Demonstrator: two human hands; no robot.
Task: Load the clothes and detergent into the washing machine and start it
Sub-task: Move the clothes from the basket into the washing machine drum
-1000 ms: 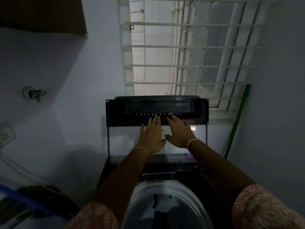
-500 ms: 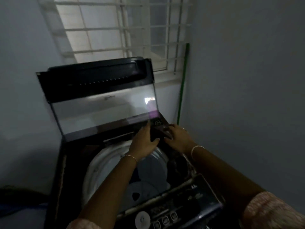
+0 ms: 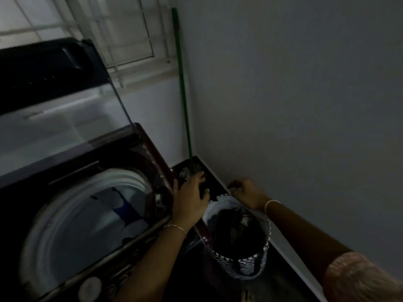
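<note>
Grip, left: left hand (image 3: 190, 201), back toward the camera, fingers stretched forward and slightly spread, thumb out to the side, holding nothing. It is low in the gap between the washing machine (image 3: 152, 149) and the laundry basket (image 3: 246, 264), its fingertips over a dark spot near the foot of the green pole (image 3: 184, 101).

Grip, right: right hand (image 3: 247, 194), fingers curled downward at the basket's far rim, next to the wall (image 3: 294, 105). The blur does not show whether it pinches the rim or only hangs over it.

Wrists: thin bracelet (image 3: 176, 227) on the left, pale bangle (image 3: 271, 203) on the right.

Laundry basket: round, with a patterned side and a white scalloped rim. It stands on the dark floor (image 3: 283, 286) just beside the machine's right flank, with dark clothes (image 3: 237, 234) heaped inside.

Washing machine: top-loader with a dark maroon body. Its lid (image 3: 54, 118) is raised and has a glass panel. The drum (image 3: 72, 214) is open, and white and blue laundry (image 3: 128, 214) lies in it. A round dial (image 3: 91, 286) sits on the front panel.

Green pole: upright in the room's corner, behind the basket.

Window (image 3: 98, 29): barred and bright, behind the lid.
</note>
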